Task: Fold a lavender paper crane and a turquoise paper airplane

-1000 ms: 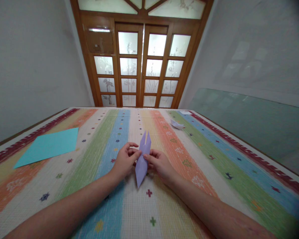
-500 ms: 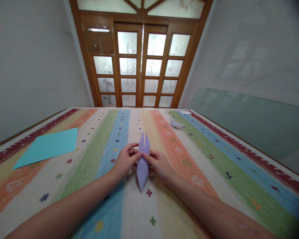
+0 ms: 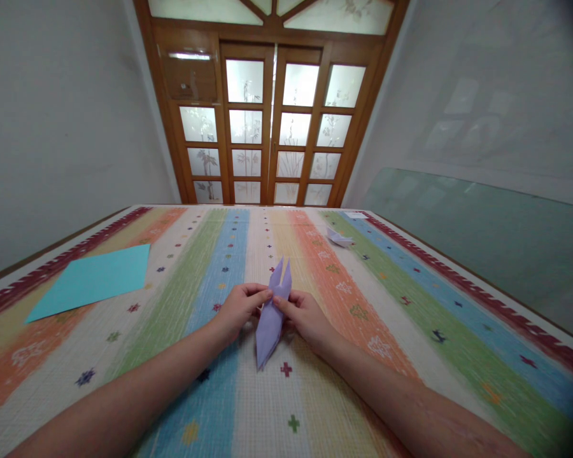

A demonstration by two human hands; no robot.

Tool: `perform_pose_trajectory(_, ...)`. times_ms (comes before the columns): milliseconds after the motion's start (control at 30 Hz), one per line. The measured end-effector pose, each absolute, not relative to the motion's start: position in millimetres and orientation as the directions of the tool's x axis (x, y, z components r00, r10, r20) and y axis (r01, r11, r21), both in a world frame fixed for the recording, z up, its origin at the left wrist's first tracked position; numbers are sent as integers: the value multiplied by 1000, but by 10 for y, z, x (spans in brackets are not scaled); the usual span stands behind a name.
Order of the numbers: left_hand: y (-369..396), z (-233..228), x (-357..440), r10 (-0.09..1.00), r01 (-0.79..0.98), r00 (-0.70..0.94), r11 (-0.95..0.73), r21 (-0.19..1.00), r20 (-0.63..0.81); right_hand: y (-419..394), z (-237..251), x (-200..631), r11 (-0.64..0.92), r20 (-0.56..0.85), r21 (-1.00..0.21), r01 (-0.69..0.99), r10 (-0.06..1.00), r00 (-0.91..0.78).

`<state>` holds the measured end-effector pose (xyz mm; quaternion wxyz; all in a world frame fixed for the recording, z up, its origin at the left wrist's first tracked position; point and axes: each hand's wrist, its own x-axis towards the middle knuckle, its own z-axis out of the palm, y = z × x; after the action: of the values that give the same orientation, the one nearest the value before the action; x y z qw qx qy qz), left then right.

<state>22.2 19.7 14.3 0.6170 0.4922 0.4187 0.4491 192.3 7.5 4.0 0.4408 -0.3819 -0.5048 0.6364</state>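
I see a folded lilac paper piece (image 3: 273, 315) at the middle of the striped mat (image 3: 363, 331), long and narrow, with two pointed tips at its far end and a single point at its near end; it tilts a little, the near point swung toward my left, and I cannot tell whether that point rests on the mat or hangs just above it; the left hand (image 3: 239, 310) is closed on the lilac piece from its left side, thumb and forefinger pinched together on the paper just below the split of the two tips; the right hand (image 3: 305, 315) is closed on it from the right side in the same manner, its fingertips meeting the left hand's across the fold; both forearms run from the near edge of the view to the lilac piece; well to the left of the lilac piece a flat turquoise paper sheet (image 3: 93, 280) lies on the mat near its red border; beyond the lilac piece and to its right a small white folded paper (image 3: 340, 239) sits on the mat, well apart from the hands; farther still behind the lilac piece stands a wooden door with frosted panes (image 3: 272, 121); to its right a green glass panel (image 3: 482, 235) leans along the wall.
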Motion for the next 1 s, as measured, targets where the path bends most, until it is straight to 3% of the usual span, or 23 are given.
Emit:
perform_pose_trajectory(200,197,143,223,965,-121,261,67,990,-34,87,35,1938,-116,-63,-982,-148,943,-326)
perform_pose_trajectory(367,192,133,208,970,-95,174,-154,983,169,80,36,1937,-129,-72,-980,-150,938,-339)
perform_pose_trajectory(467,188,123,201,964,-67,168,-198,978,207,68,63,1937,-142,-85,-974,-178,952,-294)
perform_pose_trajectory(667,174,107,227,948,-138,319,52,989,-6,124,70,1990,-91,-44,-948,-305,986,-158)
perform_pose_trajectory(833,131,113,255,896,-223,438,185,957,-71,151,67,2022,-53,-19,-950,-309,993,-112)
perform_pose_trajectory(1000,105,134,262,903,-165,428,116,979,-34,145,63,2018,-66,-31,-949,-307,993,-118)
